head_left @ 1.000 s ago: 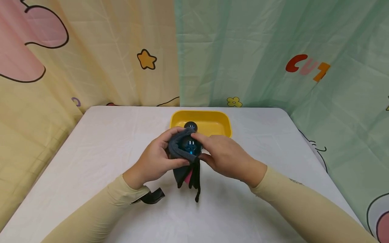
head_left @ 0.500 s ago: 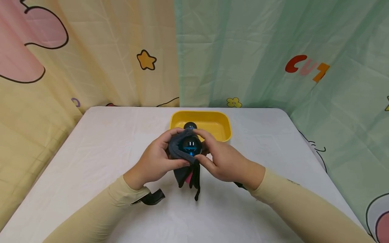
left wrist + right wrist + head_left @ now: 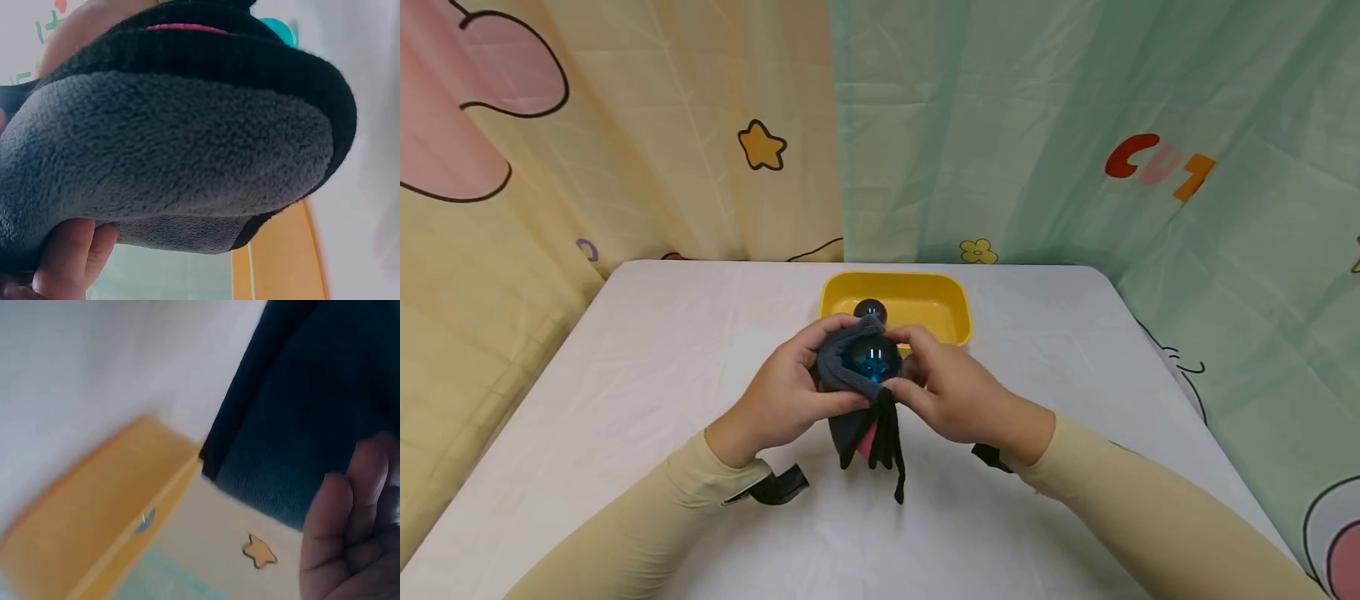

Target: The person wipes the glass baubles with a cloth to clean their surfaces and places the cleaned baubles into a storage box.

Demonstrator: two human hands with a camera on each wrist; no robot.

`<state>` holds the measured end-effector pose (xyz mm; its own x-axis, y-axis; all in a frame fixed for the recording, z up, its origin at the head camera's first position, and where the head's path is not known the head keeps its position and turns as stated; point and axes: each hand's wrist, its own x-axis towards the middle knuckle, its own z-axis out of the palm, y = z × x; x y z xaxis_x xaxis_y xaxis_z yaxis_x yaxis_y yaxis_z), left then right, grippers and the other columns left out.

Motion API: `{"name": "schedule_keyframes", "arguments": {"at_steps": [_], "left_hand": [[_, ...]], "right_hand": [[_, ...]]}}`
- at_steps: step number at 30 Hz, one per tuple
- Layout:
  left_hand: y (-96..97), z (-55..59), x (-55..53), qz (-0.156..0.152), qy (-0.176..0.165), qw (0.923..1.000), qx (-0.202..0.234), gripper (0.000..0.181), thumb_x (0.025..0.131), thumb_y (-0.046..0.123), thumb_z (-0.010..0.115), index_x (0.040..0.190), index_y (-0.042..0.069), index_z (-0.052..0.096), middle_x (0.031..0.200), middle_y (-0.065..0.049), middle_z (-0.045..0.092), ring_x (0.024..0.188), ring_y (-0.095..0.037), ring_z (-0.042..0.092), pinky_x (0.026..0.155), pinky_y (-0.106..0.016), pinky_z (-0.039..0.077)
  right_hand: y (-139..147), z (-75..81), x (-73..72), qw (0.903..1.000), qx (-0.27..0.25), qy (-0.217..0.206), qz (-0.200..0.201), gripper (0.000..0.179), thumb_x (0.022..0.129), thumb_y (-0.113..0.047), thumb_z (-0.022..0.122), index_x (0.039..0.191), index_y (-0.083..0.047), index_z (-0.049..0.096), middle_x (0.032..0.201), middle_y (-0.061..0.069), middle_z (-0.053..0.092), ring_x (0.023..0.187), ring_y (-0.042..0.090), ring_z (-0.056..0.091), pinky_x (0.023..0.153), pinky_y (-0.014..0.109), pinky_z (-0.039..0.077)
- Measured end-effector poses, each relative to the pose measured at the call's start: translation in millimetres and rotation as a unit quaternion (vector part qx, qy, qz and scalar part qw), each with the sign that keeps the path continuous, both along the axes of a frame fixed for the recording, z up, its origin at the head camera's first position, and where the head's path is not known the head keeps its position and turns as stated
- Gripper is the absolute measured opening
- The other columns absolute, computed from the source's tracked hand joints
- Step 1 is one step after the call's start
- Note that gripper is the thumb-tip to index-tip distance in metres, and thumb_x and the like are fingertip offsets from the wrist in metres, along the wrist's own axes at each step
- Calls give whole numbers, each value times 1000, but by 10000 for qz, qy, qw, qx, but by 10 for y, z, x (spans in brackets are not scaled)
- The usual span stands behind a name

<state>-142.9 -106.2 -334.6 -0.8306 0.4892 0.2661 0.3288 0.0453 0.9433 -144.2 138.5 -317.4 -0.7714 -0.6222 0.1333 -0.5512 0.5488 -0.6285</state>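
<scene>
Folded in my left hand [image 3: 786, 392] is a grey fleece cloth [image 3: 838, 362] with black edging. It cups the left side of a shiny dark blue ball [image 3: 874, 358]. Thumb and fingers of my right hand [image 3: 955, 387] curl round the ball's right side, close to the cloth's edge. Black-edged folds, a bit of pink and a thin dark strip hang below. In the left wrist view the fleece cloth [image 3: 175, 144] fills most of the picture. The right wrist view has fingertips [image 3: 331, 500] against the dark cloth [image 3: 281, 437].
Behind the hands stands a yellow tray [image 3: 928, 310] on the white-covered table [image 3: 1045, 333]. A smaller dark ball [image 3: 870, 311] shows at its near left side, partly behind the cloth. Patterned curtains [image 3: 985, 125] hang round the table's back and sides.
My right fingers have shifted from the cloth's upper edge to the ball's right side. The ball has turned or shifted slightly right, and the hanging strip has swung right. My left hand stays put.
</scene>
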Motion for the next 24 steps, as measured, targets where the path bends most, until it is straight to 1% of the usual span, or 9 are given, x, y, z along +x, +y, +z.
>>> {"name": "schedule_keyframes", "arguments": {"at_steps": [2, 4, 6, 10, 11, 15, 18, 21, 24], "left_hand": [[1, -11, 3, -10, -24, 10000, -36, 77, 84, -10, 82, 149, 8, 47, 146, -20, 57, 120, -34, 68, 95, -34, 62], [1, -22, 2, 15, -14, 10000, -92, 77, 83, -8, 83, 149, 9, 47, 145, -20, 58, 118, -33, 69, 95, -33, 62], [-6, -34, -1, 56, 49, 9998, -168, 76, 83, -7, 84, 149, 9, 48, 143, -19, 59, 116, -31, 70, 94, -32, 62], [-29, -42, -12, 152, 143, 9995, -240, 77, 82, -5, 86, 149, 9, 49, 142, -18, 60, 116, -29, 70, 93, -30, 63], [-33, -39, -15, 162, 142, 9996, -207, 78, 82, -6, 86, 149, 8, 48, 142, -19, 60, 117, -30, 70, 93, -30, 63], [-41, -28, -23, 104, 71, 9999, -14, 80, 81, -9, 85, 150, 7, 48, 144, -19, 59, 118, -29, 69, 94, -31, 62], [-42, -28, -18, -5, 17, 10000, 72, 79, 81, -9, 85, 149, 7, 47, 144, -20, 58, 117, -26, 69, 93, -32, 63], [-48, -36, -3, -106, 15, 9999, 120, 78, 82, -9, 84, 149, 5, 47, 145, -21, 59, 116, -22, 70, 93, -32, 63], [-48, -41, 10, -162, 67, 9998, 116, 77, 82, -10, 84, 149, 4, 47, 145, -22, 59, 116, -21, 70, 93, -32, 63]], "right_hand": [[-5, -19, -10, 9977, -383, -557, -61, 32, 110, -21, 57, 135, -2, 51, 86, 2, 71, 74, 13, 61, 69, 29, 58], [-16, -28, -7, 9957, -477, -777, -150, 29, 112, -25, 52, 132, -4, 57, 89, 2, 70, 79, 15, 63, 74, 30, 60], [-32, -20, 13, 9977, -323, -572, -152, 37, 112, -28, 52, 141, -6, 53, 104, 4, 73, 89, 14, 68, 82, 31, 62], [-37, -2, 42, 9995, 226, 222, 5, 67, 108, -29, 60, 162, -12, 24, 127, 5, 72, 101, 13, 70, 88, 29, 63], [-31, 4, 46, 9982, 379, 463, 48, 72, 107, -27, 64, 163, -12, 22, 125, 5, 72, 99, 13, 70, 86, 29, 62], [-20, 27, 46, 9853, 983, 1393, 96, 72, 100, -21, 74, 158, -9, 32, 120, 5, 74, 95, 17, 70, 86, 31, 63], [-21, 30, 42, 9753, 1238, 1828, 83, 69, 98, -22, 77, 154, -7, 40, 119, 5, 76, 96, 18, 73, 88, 34, 64], [-14, 11, 49, 9757, 1175, 1846, 125, 68, 98, -23, 76, 153, -5, 39, 114, 6, 77, 94, 18, 74, 85, 32, 64], [-1, -16, 56, 9889, 773, 1257, 176, 65, 101, -22, 72, 152, -2, 36, 105, 5, 78, 84, 14, 71, 76, 26, 61]]}}
